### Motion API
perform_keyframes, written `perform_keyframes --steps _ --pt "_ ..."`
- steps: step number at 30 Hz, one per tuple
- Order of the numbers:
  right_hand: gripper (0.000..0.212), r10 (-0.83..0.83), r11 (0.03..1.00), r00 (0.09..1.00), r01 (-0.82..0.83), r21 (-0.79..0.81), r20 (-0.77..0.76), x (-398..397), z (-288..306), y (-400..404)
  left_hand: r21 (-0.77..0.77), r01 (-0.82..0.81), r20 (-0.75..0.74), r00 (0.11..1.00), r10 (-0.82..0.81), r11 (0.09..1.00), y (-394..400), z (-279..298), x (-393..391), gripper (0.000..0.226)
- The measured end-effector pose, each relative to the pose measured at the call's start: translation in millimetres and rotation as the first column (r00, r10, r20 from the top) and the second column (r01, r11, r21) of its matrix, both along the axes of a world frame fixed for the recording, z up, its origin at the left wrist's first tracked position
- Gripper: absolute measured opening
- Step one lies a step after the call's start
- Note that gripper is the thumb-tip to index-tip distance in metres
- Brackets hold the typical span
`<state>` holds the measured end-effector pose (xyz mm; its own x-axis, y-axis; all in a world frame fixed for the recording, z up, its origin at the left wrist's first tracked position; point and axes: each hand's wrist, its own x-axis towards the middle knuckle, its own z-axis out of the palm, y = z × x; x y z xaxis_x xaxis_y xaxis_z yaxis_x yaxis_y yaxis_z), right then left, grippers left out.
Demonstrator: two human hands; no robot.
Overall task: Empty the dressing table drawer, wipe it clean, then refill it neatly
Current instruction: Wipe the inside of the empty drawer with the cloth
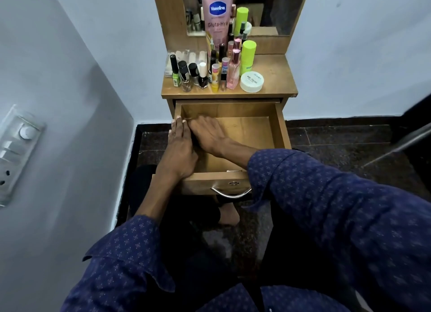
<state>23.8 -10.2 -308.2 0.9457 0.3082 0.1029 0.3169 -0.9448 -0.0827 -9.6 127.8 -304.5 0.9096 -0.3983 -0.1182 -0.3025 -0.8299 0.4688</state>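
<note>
Pale walls meeting in a corner, dark speckled floor (326, 136), a switch panel (16, 153) on the left wall. Against the far wall, a small wooden dressing table with a mirror (268, 8) above its counter (275, 76). Crowded on the counter: a tall pink Vaseline tube (217, 15) standing at the far middle, two lime-green bottles (248, 55) to its right, a pink perfume bottle (234, 70) just in front, a white round jar (252, 81) near the right front, a row of nail polish bottles (186, 74) along the left front, a clear organiser (186, 56) behind them. Below the counter, the drawer (278, 125) pulled out toward the near side, bare wood inside, with a metal handle (231, 193) and a keyhole (233, 183) on its front panel. Left hand (178, 148) laid along the drawer's left wall, fingers straight, fingertips reaching past the far left corner of the rim. Right hand (207, 133) flat inside the drawer, palm down, fingers extended toward the far left corner, touching or just beside the left hand. No cloth visible under either hand; cannot tell whether something lies beneath the right palm. Both arms in dark blue patterned sleeves (326, 195). A bare foot (229, 215) on the floor under the drawer front
</note>
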Motion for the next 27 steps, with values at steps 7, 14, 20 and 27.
perform_keyframes --steps 7,14,20,27 --pt "0.028 0.046 0.993 0.998 -0.051 -0.107 -0.051 26 -3 -12 0.075 0.038 -0.003 0.999 -0.038 0.996 -3 -2 4 0.094" --pt "0.022 -0.134 0.987 0.990 0.130 -0.091 -0.038 6 4 -56 0.090 0.047 -0.008 0.999 -0.047 0.995 0 0 2 0.092" --pt "0.016 -0.374 0.927 0.921 0.374 -0.019 -0.112 -25 20 -127 0.093 0.031 -0.016 0.999 -0.030 0.995 0 4 0 0.091" --pt "0.016 -0.089 0.790 0.757 0.449 0.418 -0.647 -43 41 -142 0.063 0.016 -0.029 0.999 -0.014 0.998 -1 3 0 0.087"
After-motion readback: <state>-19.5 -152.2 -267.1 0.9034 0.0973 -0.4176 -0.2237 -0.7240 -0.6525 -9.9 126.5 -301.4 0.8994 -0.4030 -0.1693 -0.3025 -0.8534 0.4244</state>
